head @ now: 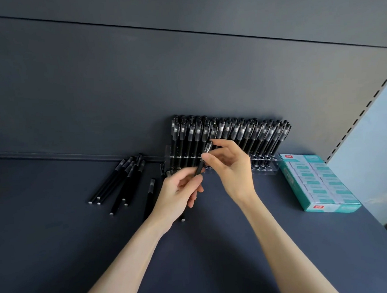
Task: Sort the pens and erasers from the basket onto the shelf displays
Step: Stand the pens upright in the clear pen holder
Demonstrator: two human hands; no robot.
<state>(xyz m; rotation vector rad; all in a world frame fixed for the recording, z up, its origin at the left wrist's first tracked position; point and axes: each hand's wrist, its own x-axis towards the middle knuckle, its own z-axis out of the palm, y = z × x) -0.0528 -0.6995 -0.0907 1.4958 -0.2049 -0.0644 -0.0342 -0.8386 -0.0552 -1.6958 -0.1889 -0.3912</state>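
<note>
While we hold one slim black plastic pen (199, 168) between both hands, the sorting looks to be well along but unfinished. Our left hand (179, 193) pinches the pen's lower end with curled fingers, and our right hand (230, 166) pinches its upper, clipped end between thumb and forefinger. The pen slants up to the right, just in front of a clear acrylic pen rack (265, 167) that stands against the dark back panel (137, 81) of the dark blue-grey shelf (218, 247).

That rack already carries a dense row of upright black pens (232, 132), caps uppermost; a few holes at its front right look unfilled. To the rack's right, a teal and white cardboard box of erasers (316, 181) lies flat on the shelf, apparently already placed.

Left of the rack, a loose cluster of black pens (119, 181) lies flat, fanned out, waiting to be stood up. A silver pen tip shows below our left hand; we cannot tell whether that pen is held or resting there. No basket is in view.

The held pen is matte black with a clear grip section and printed lettering near its clip.
</note>
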